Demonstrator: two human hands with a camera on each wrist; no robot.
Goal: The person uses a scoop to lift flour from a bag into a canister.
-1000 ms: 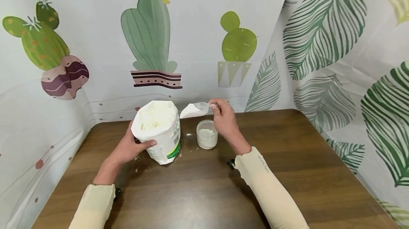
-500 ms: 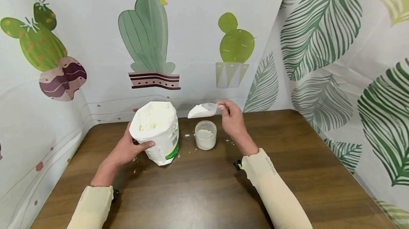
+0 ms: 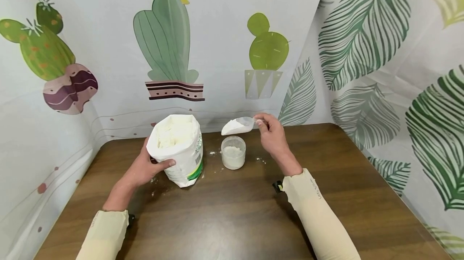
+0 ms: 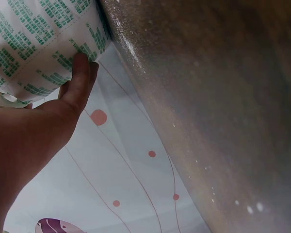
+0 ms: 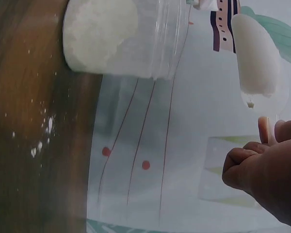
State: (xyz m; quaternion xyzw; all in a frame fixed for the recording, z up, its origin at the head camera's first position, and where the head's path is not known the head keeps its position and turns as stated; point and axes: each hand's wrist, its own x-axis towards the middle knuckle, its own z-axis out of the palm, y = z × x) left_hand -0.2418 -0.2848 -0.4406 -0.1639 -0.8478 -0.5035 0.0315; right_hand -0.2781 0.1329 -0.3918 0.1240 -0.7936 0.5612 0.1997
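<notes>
My right hand (image 3: pixel 272 134) pinches the handle of a clear scoop (image 3: pixel 247 123) heaped with white powder. In the head view the scoop hangs just above and behind a clear round jar (image 3: pixel 233 161), which is partly filled with white powder. The right wrist view shows the loaded scoop (image 5: pixel 257 56) level, apart from the jar (image 5: pixel 123 36). On the left, my left hand (image 3: pixel 146 167) grips an open white bag (image 3: pixel 183 163) full of powder, thumb across its near side and the other fingers behind it. Green print covers the bag (image 4: pixel 39 46) in the left wrist view.
Powder specks (image 3: pixel 213 153) lie on the brown wooden table (image 3: pixel 217 219) around the jar and beside the bag. A white backdrop (image 3: pixel 221 50) printed with cacti and leaves rises behind the table's far edge.
My right hand has moved the loaded scoop rightward, away from the bag's mouth to over the jar. The left hand and the bag have hardly moved.
</notes>
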